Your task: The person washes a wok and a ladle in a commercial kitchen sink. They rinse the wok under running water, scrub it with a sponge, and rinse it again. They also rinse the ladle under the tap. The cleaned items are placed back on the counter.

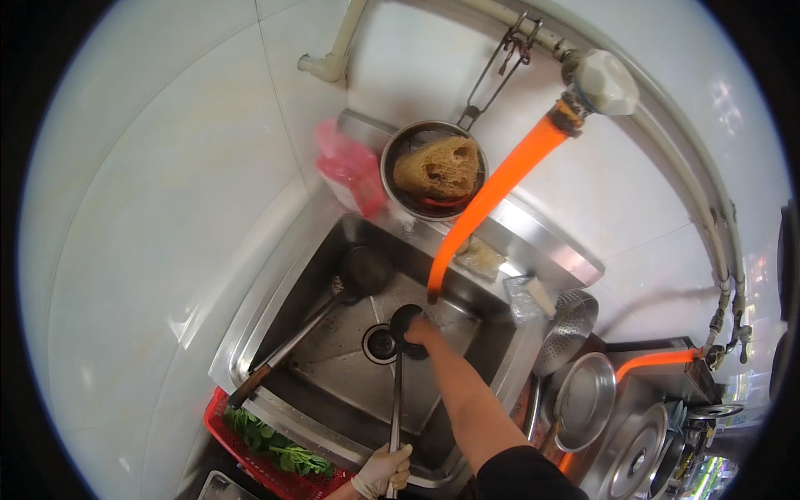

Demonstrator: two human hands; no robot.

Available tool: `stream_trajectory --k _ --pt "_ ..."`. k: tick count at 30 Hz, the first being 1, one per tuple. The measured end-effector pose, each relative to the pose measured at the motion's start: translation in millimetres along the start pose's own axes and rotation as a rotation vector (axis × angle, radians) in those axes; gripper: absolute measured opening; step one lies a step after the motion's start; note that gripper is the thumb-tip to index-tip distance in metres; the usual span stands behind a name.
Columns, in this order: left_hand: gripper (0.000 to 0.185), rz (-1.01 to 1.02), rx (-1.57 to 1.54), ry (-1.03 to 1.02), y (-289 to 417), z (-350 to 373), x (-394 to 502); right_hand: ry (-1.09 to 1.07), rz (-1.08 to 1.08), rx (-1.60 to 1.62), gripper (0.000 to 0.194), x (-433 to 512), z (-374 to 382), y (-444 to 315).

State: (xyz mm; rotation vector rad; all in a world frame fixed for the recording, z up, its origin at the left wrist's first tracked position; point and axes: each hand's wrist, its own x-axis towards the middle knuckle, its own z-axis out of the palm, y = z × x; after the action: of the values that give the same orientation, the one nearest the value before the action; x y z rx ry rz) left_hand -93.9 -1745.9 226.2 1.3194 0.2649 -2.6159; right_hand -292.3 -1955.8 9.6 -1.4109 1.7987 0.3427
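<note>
My left hand (382, 470), in a pale glove, grips the long metal handle of a ladle (397, 400) at the sink's near edge. My bare right hand (420, 331) is at the ladle's dark bowl (407, 314), over the drain (382, 342); its fingers are partly hidden, and whether they hold anything cannot be told. Just above the bowl hangs the end of an orange hose (500, 190). A second ladle (367, 270) with a wooden handle end leans in the left part of the stainless steel sink (250, 340).
Behind the sink stand a pink bottle (353, 178) and a strainer (406, 134) holding a loofah (437, 167). Sponges (480, 257) lie on the back ledge. A perforated skimmer (565, 331) and metal pans (586, 400) are at the right. A red basket of greens (281, 447) sits below left.
</note>
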Motion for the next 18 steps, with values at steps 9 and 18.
stream_trajectory --k 9,18 --pt "0.017 -0.02 0.088 -0.052 11.1 -4.2 -26.7 0.678 -0.018 0.493 0.024 -28.4 1.9 42.1" --pt "0.017 -0.103 0.357 -0.019 18.5 -19.6 -70.2 0.299 -1.117 -0.555 0.027 -45.0 -58.9 -20.8"
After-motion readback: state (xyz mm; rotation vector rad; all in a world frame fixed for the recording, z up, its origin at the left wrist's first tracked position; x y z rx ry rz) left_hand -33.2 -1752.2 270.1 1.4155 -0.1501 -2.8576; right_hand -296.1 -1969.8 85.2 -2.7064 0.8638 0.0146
